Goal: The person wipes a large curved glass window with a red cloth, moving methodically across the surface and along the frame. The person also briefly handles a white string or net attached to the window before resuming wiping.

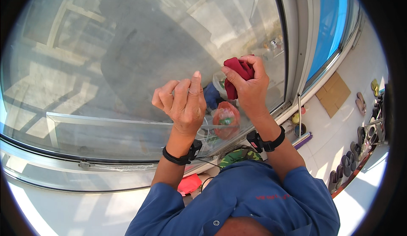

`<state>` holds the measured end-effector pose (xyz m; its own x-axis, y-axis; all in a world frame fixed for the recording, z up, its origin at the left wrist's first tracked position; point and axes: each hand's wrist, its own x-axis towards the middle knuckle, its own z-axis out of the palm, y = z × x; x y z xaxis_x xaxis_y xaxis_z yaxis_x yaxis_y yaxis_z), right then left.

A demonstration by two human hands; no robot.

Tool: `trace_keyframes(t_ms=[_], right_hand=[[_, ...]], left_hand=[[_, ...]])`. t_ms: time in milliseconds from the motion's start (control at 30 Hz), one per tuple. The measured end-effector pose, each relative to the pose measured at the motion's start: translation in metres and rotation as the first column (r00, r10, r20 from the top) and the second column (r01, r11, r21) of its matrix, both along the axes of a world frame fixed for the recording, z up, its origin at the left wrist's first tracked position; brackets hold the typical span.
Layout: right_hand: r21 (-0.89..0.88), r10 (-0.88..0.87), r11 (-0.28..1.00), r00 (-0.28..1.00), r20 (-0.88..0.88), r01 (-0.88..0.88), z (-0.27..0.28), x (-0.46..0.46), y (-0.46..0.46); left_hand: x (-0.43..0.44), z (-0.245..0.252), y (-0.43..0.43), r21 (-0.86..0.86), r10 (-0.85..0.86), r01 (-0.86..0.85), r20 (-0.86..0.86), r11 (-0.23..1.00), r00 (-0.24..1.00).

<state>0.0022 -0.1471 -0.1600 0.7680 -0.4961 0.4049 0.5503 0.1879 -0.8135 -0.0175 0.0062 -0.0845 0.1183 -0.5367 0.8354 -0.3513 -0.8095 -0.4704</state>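
A large glass window pane (143, 51) in a metal frame fills the view before me. My right hand (254, 80) is shut on a bunched dark red cloth (237, 72), its thumb and fingers pressed around it. My left hand (184, 100) is raised in front of the glass to the left of the cloth, with one finger pointing up and the others curled. I cannot tell whether it touches the pane or whether something small is in its fingers. Each wrist wears a black strap with a small device.
A broom (303, 140) with purple bristles stands at the right, near a flat cardboard piece (333, 94). Shoes (348, 163) line the far right floor. A red bag (226, 120) shows through the glass. A camouflage item (240, 156) and red item (190, 184) lie below.
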Motion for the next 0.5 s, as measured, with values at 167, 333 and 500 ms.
trace_keyframes(t_ms=[167,333,500], right_hand=[[-0.213,-0.140,0.962,0.977,0.163,0.174,-0.018,0.000,0.002],[-0.364,-0.111,0.894,0.917,0.382,0.260,-0.010,-0.010,0.020],[-0.320,-0.172,0.843,0.781,0.601,0.432,0.064,0.009,0.038]], left_hand=[[0.001,0.003,0.001,-0.032,0.013,-0.014,-0.027,0.999,1.000],[0.000,0.002,0.024,0.004,0.037,-0.037,-0.012,0.999,0.999],[-0.038,-0.033,0.069,-0.040,0.055,-0.057,-0.062,0.998,0.997]])
